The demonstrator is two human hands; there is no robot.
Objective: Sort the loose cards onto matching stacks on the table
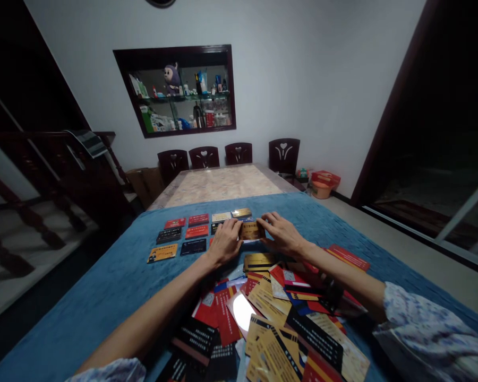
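Note:
A gold-brown plastic card (251, 231) is held upright by its two short sides. My left hand (225, 240) pinches its left end, and my right hand (281, 233) grips the right end. Whether it is one card or a small stack, I cannot tell. Just beyond and to the left lie rows of sorted cards, among them a yellow card (162, 253), a dark blue card (193, 246) and a red card (196, 231). A gold card (241, 213) tops the far right pile. Below my wrists spreads a loose heap of mixed cards (269, 297) in gold, red and black.
A blue cloth (99, 281) covers the near part of the table; its far part shows a bare marbled top (223, 183). Several dark chairs (239, 153) stand behind. Red cards (348, 257) lie beyond my right forearm. A wall niche (183, 98) holds bottles and a plush toy.

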